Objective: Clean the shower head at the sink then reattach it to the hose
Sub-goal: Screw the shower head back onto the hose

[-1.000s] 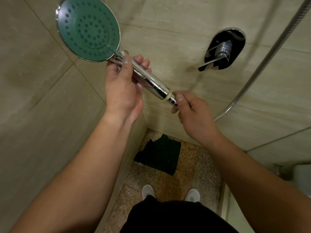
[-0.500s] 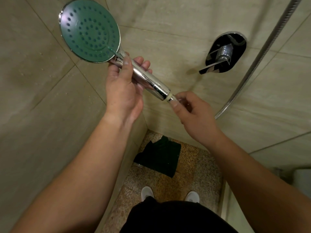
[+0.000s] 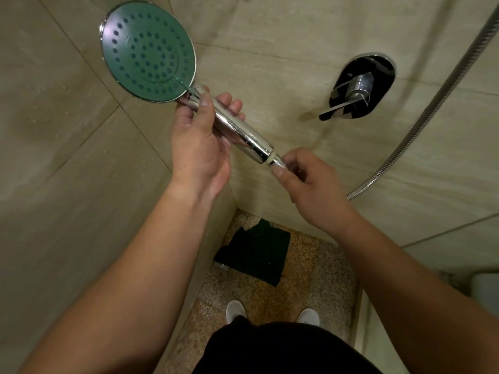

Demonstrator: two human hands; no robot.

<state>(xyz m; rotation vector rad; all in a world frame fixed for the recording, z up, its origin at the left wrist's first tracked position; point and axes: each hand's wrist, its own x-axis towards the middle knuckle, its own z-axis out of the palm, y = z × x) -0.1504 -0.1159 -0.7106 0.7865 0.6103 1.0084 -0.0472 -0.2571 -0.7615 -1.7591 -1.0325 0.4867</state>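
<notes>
The shower head (image 3: 148, 51) has a round green face with many nozzle holes and a chrome handle (image 3: 243, 134). My left hand (image 3: 201, 147) grips the handle just below the face, holding it up against the tiled corner. My right hand (image 3: 310, 182) pinches the hose nut (image 3: 279, 161) at the handle's lower end, where a white ring shows. The metal hose (image 3: 421, 114) runs from behind my right hand up to the top right. How far the nut sits on the thread is hidden by my fingers.
A chrome mixer lever (image 3: 359, 86) on a dark oval plate sticks out of the right wall. A dark green cloth (image 3: 256, 255) lies on the speckled floor by the corner. My white slippers (image 3: 235, 310) stand below. Beige tile walls close in on both sides.
My right hand has turned around the nut at the handle's end, its thumb shifting beneath it. The shower head stays held in my left hand, nearly in the same place.
</notes>
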